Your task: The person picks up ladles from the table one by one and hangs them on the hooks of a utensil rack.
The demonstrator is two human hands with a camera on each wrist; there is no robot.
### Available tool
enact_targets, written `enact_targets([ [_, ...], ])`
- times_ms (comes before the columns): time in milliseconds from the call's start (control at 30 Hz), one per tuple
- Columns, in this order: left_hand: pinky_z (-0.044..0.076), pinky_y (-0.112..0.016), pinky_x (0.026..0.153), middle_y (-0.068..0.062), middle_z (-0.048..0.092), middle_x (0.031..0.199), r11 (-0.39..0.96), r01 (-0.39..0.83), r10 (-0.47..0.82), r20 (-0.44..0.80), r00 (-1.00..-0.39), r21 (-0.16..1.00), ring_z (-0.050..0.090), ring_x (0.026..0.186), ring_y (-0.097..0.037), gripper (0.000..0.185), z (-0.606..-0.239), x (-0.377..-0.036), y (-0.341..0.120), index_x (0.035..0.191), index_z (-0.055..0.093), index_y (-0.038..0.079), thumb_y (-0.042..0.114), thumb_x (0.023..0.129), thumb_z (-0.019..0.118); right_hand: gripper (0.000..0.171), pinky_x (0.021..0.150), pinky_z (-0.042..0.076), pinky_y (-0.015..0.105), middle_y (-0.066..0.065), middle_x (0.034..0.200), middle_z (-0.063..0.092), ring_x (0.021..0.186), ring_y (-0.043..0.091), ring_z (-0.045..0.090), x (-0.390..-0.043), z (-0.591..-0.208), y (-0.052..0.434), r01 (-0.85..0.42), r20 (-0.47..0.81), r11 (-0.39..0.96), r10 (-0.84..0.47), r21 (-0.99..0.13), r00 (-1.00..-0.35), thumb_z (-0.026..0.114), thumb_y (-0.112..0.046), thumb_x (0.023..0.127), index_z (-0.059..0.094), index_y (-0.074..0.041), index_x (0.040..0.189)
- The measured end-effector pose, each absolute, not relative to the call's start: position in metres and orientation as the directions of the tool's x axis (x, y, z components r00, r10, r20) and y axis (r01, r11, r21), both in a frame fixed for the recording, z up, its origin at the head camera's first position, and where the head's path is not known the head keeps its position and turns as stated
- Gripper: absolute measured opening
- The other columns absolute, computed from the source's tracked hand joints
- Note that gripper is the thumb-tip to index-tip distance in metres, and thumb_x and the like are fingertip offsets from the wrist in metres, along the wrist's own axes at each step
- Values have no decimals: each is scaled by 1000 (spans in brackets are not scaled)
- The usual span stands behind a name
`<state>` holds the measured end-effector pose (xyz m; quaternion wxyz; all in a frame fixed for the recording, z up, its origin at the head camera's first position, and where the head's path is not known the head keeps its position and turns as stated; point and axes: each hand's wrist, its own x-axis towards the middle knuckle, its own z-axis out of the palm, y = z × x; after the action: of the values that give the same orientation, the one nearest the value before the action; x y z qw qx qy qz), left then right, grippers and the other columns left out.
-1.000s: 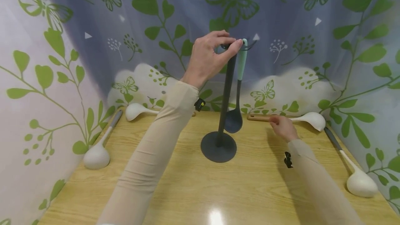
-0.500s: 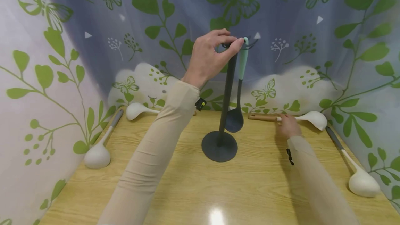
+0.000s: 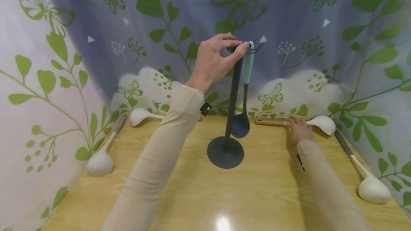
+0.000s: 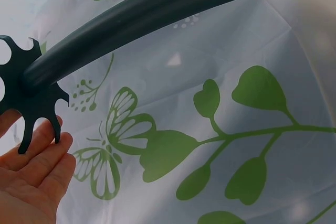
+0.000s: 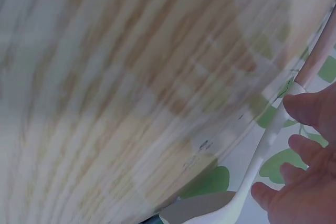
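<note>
The left hand [image 3: 213,60] is raised to the top of the dark utensil stand [image 3: 230,109], its fingertips and thumb pinched on the notched hook ring [image 4: 23,106] that crowns the pole. In the left wrist view the fingers [image 4: 44,153] lie against the ring's teeth from below, with the pole running away up and to the right of the grip. Just right of that grip, a dark ladle with a mint handle [image 3: 245,92] hangs from the ring, its bowl down near the stand's round base, which sits on the wooden tabletop [image 3: 199,195] well below the hand.

The right hand [image 3: 300,131] is low on the tabletop at the far right side, laid over the white ladle with a wooden handle [image 3: 316,122]. The wooden handle sticks out to the left of the grip and the white bowl lies just to its right. In the right wrist view the fingers [image 5: 310,114] curl at the neck where wood meets white, touching it; whether they are fully clamped round it I cannot tell.

Further right of that hand lies a white ladle with a grey handle [image 3: 366,177]. Well left of the left arm, two more white ladles rest on the tabletop, one near the back [image 3: 141,115] and one by the left curtain [image 3: 101,159]. A leaf-and-butterfly curtain [image 3: 80,45] surrounds everything.
</note>
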<state>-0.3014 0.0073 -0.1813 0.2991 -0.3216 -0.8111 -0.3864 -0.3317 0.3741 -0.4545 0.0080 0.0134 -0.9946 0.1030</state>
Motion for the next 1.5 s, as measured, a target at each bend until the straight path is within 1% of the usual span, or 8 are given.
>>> enact_targets([
  [233, 44, -21, 96, 1, 66, 124, 500, 753, 284, 741, -609, 428, 58, 120, -9, 34, -183, -301, 5, 111, 77, 22, 45, 95, 58, 66, 106, 13, 77, 34, 153, 21, 142, 57, 6, -335, -452, 376, -26, 22, 981, -23, -193, -999, 59, -1, 91, 28, 1, 150],
  [400, 45, -23, 95, -1, 66, 125, 479, 757, 287, 735, -614, 445, 57, 120, -10, 34, -183, -302, 6, 111, 77, 20, 44, 95, 59, 65, 105, 14, 77, 34, 153, 22, 142, 57, 5, -337, -448, 379, -20, -9, 982, -22, -187, -1000, 57, 0, 91, 29, 1, 149],
  [667, 44, -20, 95, 2, 67, 123, 488, 765, 285, 753, -594, 420, 59, 117, -9, 32, -184, -302, 6, 111, 77, 21, 43, 95, 59, 65, 105, 15, 77, 34, 153, 21, 141, 57, 6, -335, -447, 378, -7, -62, 985, -18, -173, -998, 58, -2, 94, 27, 1, 151],
  [867, 44, -20, 93, 1, 67, 120, 479, 784, 294, 769, -568, 396, 61, 111, -10, 31, -184, -303, 6, 110, 77, 20, 41, 96, 59, 66, 105, 16, 76, 34, 153, 23, 140, 58, 7, -337, -451, 383, 0, -56, 989, -8, -147, -998, 60, -1, 92, 29, -2, 150],
  [1000, 44, -20, 91, 1, 68, 119, 478, 785, 294, 771, -565, 394, 61, 108, -10, 31, -184, -303, 6, 110, 77, 20, 40, 95, 59, 64, 106, 14, 76, 34, 152, 24, 140, 59, 6, -341, -457, 388, -9, -63, 988, -19, -157, -998, 55, 0, 93, 28, -3, 151],
  [1133, 45, -20, 91, 1, 68, 118, 479, 787, 292, 776, -560, 388, 62, 108, -10, 31, -183, -304, 6, 109, 77, 19, 40, 95, 59, 56, 104, 19, 76, 37, 146, 29, 137, 59, 15, -339, -459, 388, -24, -24, 988, -28, -150, -999, 51, 2, 95, 33, 0, 148],
  [1333, 44, -21, 96, 1, 67, 122, 492, 774, 295, 760, -579, 398, 60, 116, -11, 32, -183, -303, 6, 111, 77, 20, 41, 96, 58, 38, 99, 27, 74, 36, 133, 40, 126, 58, 31, -338, -465, 390, -10, 23, 989, -7, -150, -1000, 49, 6, 95, 51, 2, 132],
  [1500, 44, -22, 95, -1, 67, 121, 472, 787, 290, 773, -564, 397, 61, 112, -11, 33, -184, -302, 5, 110, 77, 17, 40, 96, 58, 37, 95, 34, 73, 34, 129, 49, 121, 57, 39, -338, -469, 393, -16, 32, 991, -11, -134, -999, 50, 8, 94, 57, 0, 129],
])
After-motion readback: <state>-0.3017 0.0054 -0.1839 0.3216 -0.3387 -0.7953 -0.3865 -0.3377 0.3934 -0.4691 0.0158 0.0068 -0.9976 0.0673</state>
